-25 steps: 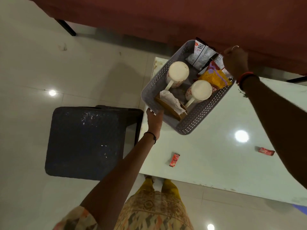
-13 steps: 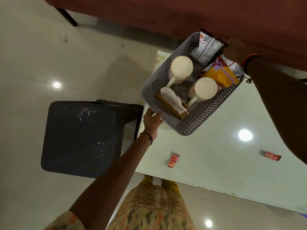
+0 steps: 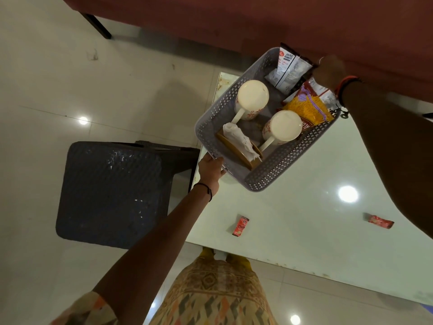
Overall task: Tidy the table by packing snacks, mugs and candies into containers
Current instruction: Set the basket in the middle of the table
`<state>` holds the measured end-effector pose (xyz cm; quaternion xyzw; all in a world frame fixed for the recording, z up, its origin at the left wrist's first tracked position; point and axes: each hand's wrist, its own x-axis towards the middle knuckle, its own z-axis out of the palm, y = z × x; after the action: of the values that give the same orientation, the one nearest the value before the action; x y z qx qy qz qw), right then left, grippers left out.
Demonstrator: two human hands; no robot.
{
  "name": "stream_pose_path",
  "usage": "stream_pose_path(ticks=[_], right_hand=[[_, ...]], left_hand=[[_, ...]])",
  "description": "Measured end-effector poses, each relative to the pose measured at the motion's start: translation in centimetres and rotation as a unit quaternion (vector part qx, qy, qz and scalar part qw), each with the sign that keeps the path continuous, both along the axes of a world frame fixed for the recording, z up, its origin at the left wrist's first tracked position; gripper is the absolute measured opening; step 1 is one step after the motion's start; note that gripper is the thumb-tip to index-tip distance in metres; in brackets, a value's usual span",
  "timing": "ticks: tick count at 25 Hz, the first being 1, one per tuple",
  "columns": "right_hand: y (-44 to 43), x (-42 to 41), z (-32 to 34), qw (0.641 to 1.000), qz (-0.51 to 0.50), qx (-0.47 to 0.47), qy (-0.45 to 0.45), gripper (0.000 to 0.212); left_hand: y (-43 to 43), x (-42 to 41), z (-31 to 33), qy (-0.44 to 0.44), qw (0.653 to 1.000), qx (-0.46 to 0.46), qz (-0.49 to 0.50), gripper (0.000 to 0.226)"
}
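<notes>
Above the table's (image 3: 304, 207) far-left corner sits the basket (image 3: 212, 124), grey, perforated walls, gripped at both ends: left hand (image 3: 210, 168) closed on its near-left rim, right hand (image 3: 330, 71) clamped on the far-right rim. Can't tell if the basket's lifted or resting on the top. Inside, 2 white mugs stand upside down w/ red pattern: mug 1 (image 3: 251, 98) by the left wall, mug 2 (image 3: 282, 127) by the right wall, handles pointing toward the near end. Near end holds a brown holder (image 3: 243, 156) w/ a white tissue (image 3: 239, 140) lying across it. Far end is packed w/ snacks: peanut pack (image 3: 287, 66), white, upright, and a yellow pack (image 3: 309, 109) leaning vs. the right wall, just below the right wrist. Outside the basket, 2 red candies lie on the table, well apart: candy 1 (image 3: 240, 226) near the front edge, candy 2 (image 3: 380, 222) off to the right, under the right forearm. Left of the table stands a dark stool (image 3: 112, 193) on the tiled floor (image 3: 70, 78). Beyond the basket runs a maroon sofa (image 3: 234, 17).
</notes>
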<state>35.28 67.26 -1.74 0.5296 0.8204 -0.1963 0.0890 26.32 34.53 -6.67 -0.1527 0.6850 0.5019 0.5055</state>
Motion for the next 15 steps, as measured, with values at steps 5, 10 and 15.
stream_pose_path(ticks=[5, 10, 15], right_hand=[[-1.5, 2.7, 0.0, 0.999, -0.040, -0.023, -0.002, 0.027], [-4.2, 6.7, 0.5, 0.983, -0.147, -0.103, 0.020, 0.033], [-8.9, 10.5, 1.8, 0.964, -0.228, -0.133, 0.030, 0.035]], left_hand=[[-0.2, -0.9, 0.4, 0.008, 0.999, -0.031, -0.005, 0.029], [-1.1, -1.4, 0.6, 0.045, 0.995, -0.077, -0.048, 0.018], [-2.5, -1.6, 2.8, 0.134, 0.979, -0.110, -0.111, 0.023]])
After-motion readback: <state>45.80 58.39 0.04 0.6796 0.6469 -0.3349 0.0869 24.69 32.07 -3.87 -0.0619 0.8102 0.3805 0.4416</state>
